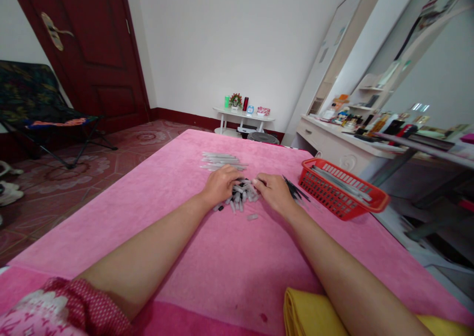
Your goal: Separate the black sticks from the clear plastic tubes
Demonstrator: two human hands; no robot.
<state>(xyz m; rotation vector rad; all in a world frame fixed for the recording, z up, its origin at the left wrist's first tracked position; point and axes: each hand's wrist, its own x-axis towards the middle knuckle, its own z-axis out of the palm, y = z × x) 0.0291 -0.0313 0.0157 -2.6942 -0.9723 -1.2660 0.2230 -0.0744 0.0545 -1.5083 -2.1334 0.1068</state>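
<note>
A pile of small translucent and black pen caps point(241, 198) lies on the pink cloth point(222, 257) between my two hands. My left hand point(222, 183) is at the pile's left edge, fingers curled inward; what they hold, if anything, is hidden. On the opposite side, my right hand point(273, 190) has its thumb and fingers drawn together beside the caps, and I cannot make out anything in them. Just beyond my left hand lies a row of translucent pen barrels point(220, 159). Thin black pen refills point(296, 189) are spread to the right of my right hand.
A red plastic basket point(342, 207) holding long greyish sticks stands at the table's right edge. Folded yellow cloth point(311, 314) lies under my right forearm. Beyond the table are a low white stand point(244, 114), a dressing table point(333, 138) and a folding chair point(37, 99).
</note>
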